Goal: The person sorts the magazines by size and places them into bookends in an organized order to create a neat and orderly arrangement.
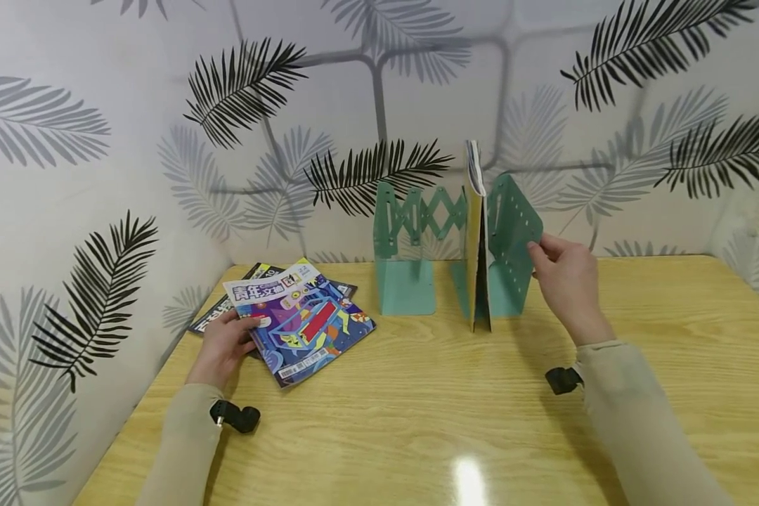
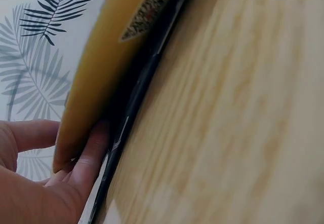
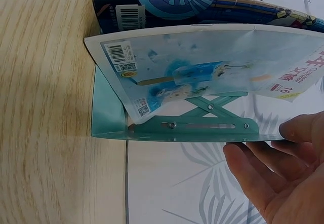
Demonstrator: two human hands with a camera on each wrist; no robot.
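Note:
My left hand (image 1: 223,348) pinches the left edge of a colourful purple magazine (image 1: 313,323), thumb on top and fingers beneath. In the left wrist view the magazine's yellow underside (image 2: 101,72) is raised above a dark magazine (image 2: 134,92) on the table. My right hand (image 1: 566,281) holds the outer edge of the right end plate of a green expandable bookend (image 1: 515,239). Magazines stand upright in the bookend. The right wrist view shows a pale one (image 3: 202,67) with a blue picture, leaning beside a dark blue one (image 3: 172,11).
More magazines (image 1: 210,320) lie under the purple one at the table's left edge. The bookend's left end plate (image 1: 384,232) and its crossed lattice (image 1: 439,214) stand near the leaf-patterned wall (image 1: 329,105). Wooden tabletop (image 1: 379,422) extends in front.

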